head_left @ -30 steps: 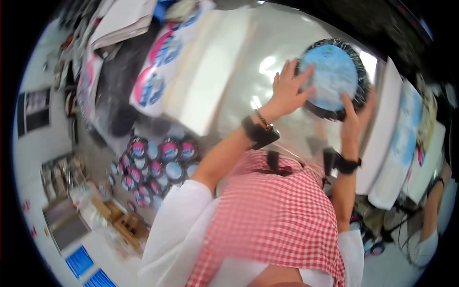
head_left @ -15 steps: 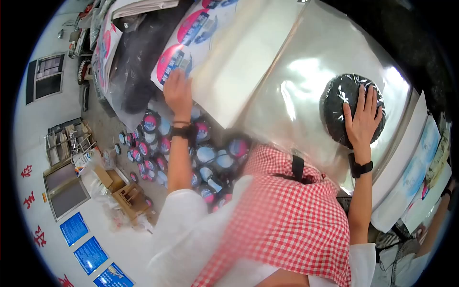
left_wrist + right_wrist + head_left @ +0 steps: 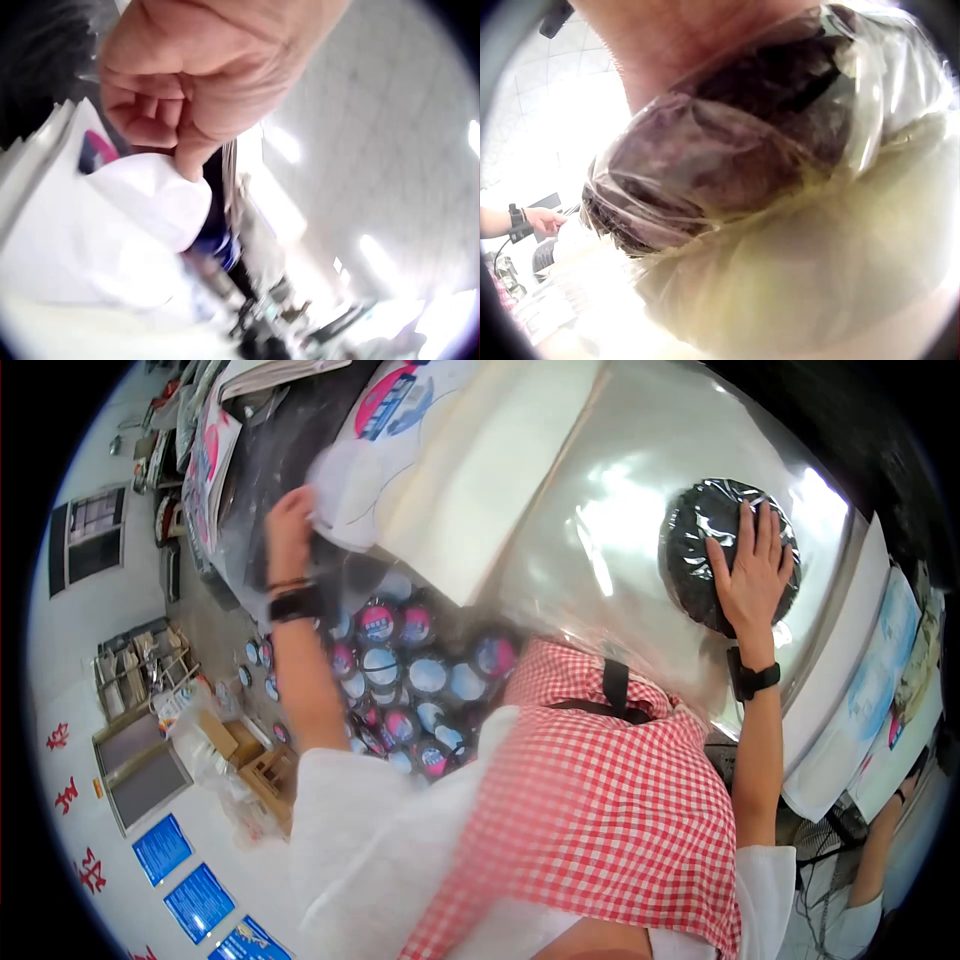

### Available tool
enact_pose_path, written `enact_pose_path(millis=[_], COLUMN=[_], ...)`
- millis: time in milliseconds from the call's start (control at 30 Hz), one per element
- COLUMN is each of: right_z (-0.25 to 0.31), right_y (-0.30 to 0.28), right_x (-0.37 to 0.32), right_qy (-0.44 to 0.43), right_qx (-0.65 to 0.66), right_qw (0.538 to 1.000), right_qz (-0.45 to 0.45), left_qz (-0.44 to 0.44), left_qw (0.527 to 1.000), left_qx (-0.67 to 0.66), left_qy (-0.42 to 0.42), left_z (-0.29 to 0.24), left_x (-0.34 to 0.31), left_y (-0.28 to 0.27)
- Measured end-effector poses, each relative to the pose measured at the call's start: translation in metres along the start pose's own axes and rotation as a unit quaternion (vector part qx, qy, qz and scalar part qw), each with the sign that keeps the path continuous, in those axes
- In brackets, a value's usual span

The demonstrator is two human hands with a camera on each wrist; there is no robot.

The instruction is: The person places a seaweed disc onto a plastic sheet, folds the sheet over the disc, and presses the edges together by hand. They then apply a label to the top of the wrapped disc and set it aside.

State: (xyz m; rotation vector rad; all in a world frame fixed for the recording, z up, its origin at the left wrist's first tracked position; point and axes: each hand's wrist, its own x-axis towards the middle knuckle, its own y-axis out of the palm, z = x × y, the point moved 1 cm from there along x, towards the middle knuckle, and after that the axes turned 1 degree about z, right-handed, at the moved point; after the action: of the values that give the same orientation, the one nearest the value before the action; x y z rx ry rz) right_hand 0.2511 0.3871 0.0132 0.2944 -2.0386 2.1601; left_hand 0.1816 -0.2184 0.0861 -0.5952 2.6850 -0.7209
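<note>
At the left end of a stack of printed labels (image 3: 400, 410), my left hand (image 3: 288, 530) pinches the edge of a thin white label sheet (image 3: 150, 196) between thumb and fingers. The sheet curls up, its plain side showing in the left wrist view and pink and blue print on the stack beside it. My right hand (image 3: 752, 575) rests with spread fingers on a dark round cake (image 3: 693, 545) wrapped in clear plastic. The cake lies on a glossy stack of clear plastic film (image 3: 560, 550); in the right wrist view the wrap (image 3: 705, 165) looks crinkled around its edge.
Blank cream sheets (image 3: 480, 490) lie between the printed labels and the film. Many wrapped round packs (image 3: 428, 675) with blue or pink labels cover the floor below. Hanging sheets (image 3: 850, 690) stand to the right, near another person's arm (image 3: 880, 840). Cardboard boxes (image 3: 265, 775) sit by the wall.
The round cake has been turned from its blue label side to its dark side. My left hand has left it, reached the printed labels and drawn one edge leftward. The right hand stays on the cake.
</note>
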Motion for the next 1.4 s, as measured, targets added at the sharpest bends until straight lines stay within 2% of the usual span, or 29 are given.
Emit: enact_pose_path(millis=[33, 67, 100, 133, 167, 200, 233, 267, 300, 333, 433, 500, 600, 667, 800, 867, 900, 1000, 1033, 1067, 1100, 1133, 1167, 1200, 1233, 1267, 1333, 1367, 1400], right_z=[0.0, -0.001, -0.009, -0.022, -0.031, -0.043, -0.059, -0.072, -0.074, -0.067, -0.047, -0.045, -0.043, -0.044, -0.045, -0.046, -0.047, -0.045, -0.051, -0.051, -0.052, -0.053, -0.046, -0.037, -0.028, -0.03, -0.046, -0.058, -0.073], right_y=[-0.001, -0.005, -0.009, -0.016, -0.032, -0.046, -0.053, -0.049, -0.041, -0.033, -0.027, -0.007, 0.003, 0.001, -0.003, -0.004, -0.004, 0.008, 0.01, -0.001, -0.005, -0.005, -0.029, -0.061, -0.086, -0.105, -0.121, -0.115, -0.107], right_x=[0.0, 0.001, 0.002, 0.0, -0.008, -0.015, -0.028, -0.045, -0.059, -0.064, -0.059, -0.052, -0.047, -0.046, -0.048, -0.048, -0.048, -0.06, -0.054, -0.051, -0.052, -0.05, -0.04, -0.024, -0.006, 0.008, 0.042, 0.059, 0.078], right_qy=[0.003, 0.013, 0.017, 0.025, 0.076, 0.124, 0.149, 0.196, 0.271, 0.335, 0.302, 0.3, 0.29, 0.297, 0.297, 0.293, 0.287, 0.289, 0.286, 0.298, 0.293, 0.288, 0.265, 0.243, 0.154, 0.136, 0.096, 0.116, 0.135], right_qx=[0.019, 0.033, 0.152, 0.264, 0.256, 0.244, 0.213, 0.21, 0.328, 0.445, 0.596, 0.645, 0.664, 0.634, 0.605, 0.594, 0.586, 0.58, 0.578, 0.654, 0.664, 0.674, 0.649, 0.622, 0.662, 0.701, 0.773, 0.746, 0.716], right_qw=[1.0, 0.999, 0.988, 0.964, 0.963, 0.959, 0.96, 0.955, 0.904, 0.83, 0.743, 0.7, 0.684, 0.71, 0.737, 0.748, 0.757, 0.761, 0.763, 0.695, 0.687, 0.679, 0.713, 0.744, 0.733, 0.699, 0.623, 0.649, 0.676], right_qz=[-0.007, 0.018, 0.013, -0.001, -0.04, -0.08, -0.104, -0.068, -0.038, -0.013, -0.039, -0.064, -0.085, -0.073, -0.048, -0.046, -0.044, -0.034, -0.045, -0.012, -0.023, -0.031, -0.012, 0.014, -0.013, -0.031, -0.07, -0.089, -0.107], left_qz=[0.037, -0.019, -0.059, -0.013, -0.003, -0.071, -0.141, -0.185, -0.195, -0.168, 0.043, 0.184, 0.236, 0.254, 0.375, 0.427, 0.411, 0.305, 0.263, 0.303, 0.348, 0.445, 0.535, 0.506, 0.5, 0.473, 0.423, 0.347, 0.338], left_qw=[0.953, 0.818, 0.872, 0.979, 0.977, 0.966, 0.962, 0.951, 0.937, 0.926, 0.881, 0.811, 0.72, 0.692, 0.681, 0.654, 0.618, 0.673, 0.75, 0.815, 0.861, 0.86, 0.832, 0.849, 0.855, 0.854, 0.814, 0.864, 0.844], left_qx=[0.184, 0.333, 0.376, 0.027, -0.175, -0.201, -0.127, -0.037, 0.028, 0.065, 0.087, 0.099, 0.145, 0.156, 0.245, 0.307, 0.315, 0.273, 0.275, 0.206, 0.134, 0.042, -0.043, -0.059, -0.099, -0.197, -0.386, -0.332, -0.385], left_qy=[0.239, 0.469, 0.307, 0.201, 0.119, 0.143, 0.196, 0.243, 0.287, 0.332, 0.464, 0.547, 0.637, 0.657, 0.579, 0.543, 0.592, 0.616, 0.542, 0.45, 0.346, 0.247, 0.137, 0.14, 0.093, 0.089, 0.096, 0.153, 0.16], left_z=[0.009, 0.018, 0.016, 0.035, 0.041, 0.023, 0.001, -0.022, -0.043, -0.063, -0.114, -0.14, -0.151, -0.134, -0.123, -0.158, -0.161, -0.164, -0.169, -0.149, -0.131, -0.137, -0.14, -0.158, -0.147, -0.151, -0.158, -0.171, -0.174], left_x=[0.009, 0.017, 0.0, 0.021, 0.046, 0.045, 0.033, 0.014, -0.011, -0.041, -0.145, -0.207, -0.243, -0.236, -0.235, -0.247, -0.244, -0.207, -0.195, -0.167, -0.138, -0.13, -0.132, -0.151, -0.132, -0.124, -0.108, -0.118, -0.119], left_y=[-0.049, -0.097, -0.137, -0.187, -0.249, -0.249, -0.209, -0.152, -0.087, -0.017, 0.178, 0.272, 0.341, 0.358, 0.363, 0.345, 0.349, 0.4, 0.404, 0.408, 0.406, 0.393, 0.373, 0.348, 0.331, 0.307, 0.259, 0.244, 0.238])
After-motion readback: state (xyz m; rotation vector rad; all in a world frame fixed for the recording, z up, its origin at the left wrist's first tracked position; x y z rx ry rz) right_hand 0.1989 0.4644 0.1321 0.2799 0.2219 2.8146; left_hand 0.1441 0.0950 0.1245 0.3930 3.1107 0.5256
